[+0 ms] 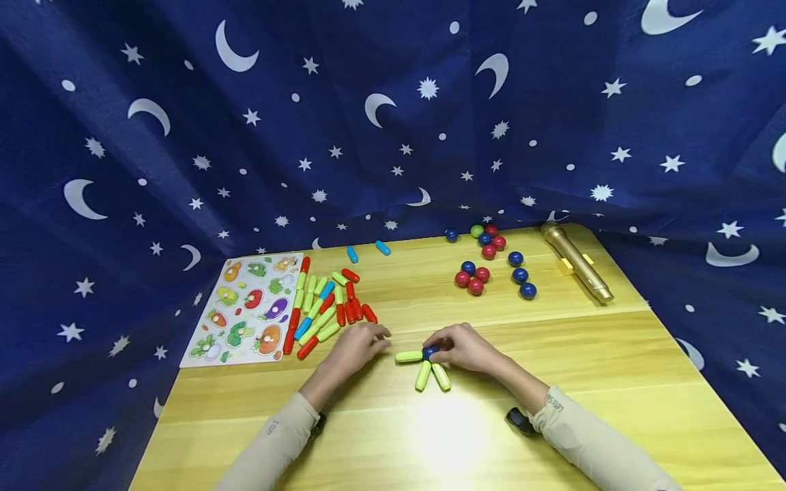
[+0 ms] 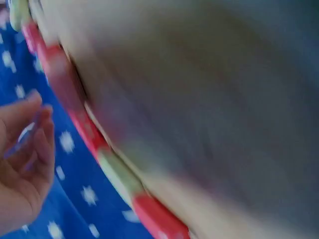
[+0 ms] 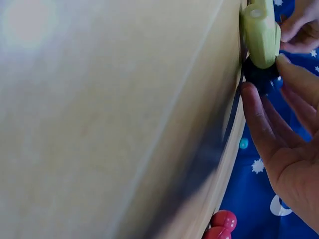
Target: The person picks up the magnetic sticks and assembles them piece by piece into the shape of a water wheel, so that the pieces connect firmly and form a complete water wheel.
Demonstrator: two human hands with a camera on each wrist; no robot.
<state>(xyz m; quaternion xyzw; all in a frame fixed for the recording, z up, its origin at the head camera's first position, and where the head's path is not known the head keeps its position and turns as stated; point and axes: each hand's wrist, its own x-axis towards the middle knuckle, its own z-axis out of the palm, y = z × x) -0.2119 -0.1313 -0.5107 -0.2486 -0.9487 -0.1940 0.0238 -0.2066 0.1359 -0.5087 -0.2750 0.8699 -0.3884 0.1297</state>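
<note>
The head view looks forward and down from above the near side of the table [image 1: 417, 290], far enough back to take in the curtain [image 1: 344, 116] beyond it. The left wrist view lies close and tilted, facing along the table past the left hand [image 2: 20, 184] at its left border, and shares the red and green rods [image 2: 117, 172] with the head view. The right wrist view, likewise close and tilted, skims the table beside the right hand [image 3: 298, 172], sharing the ball [image 1: 428, 354] with the head view.
</note>
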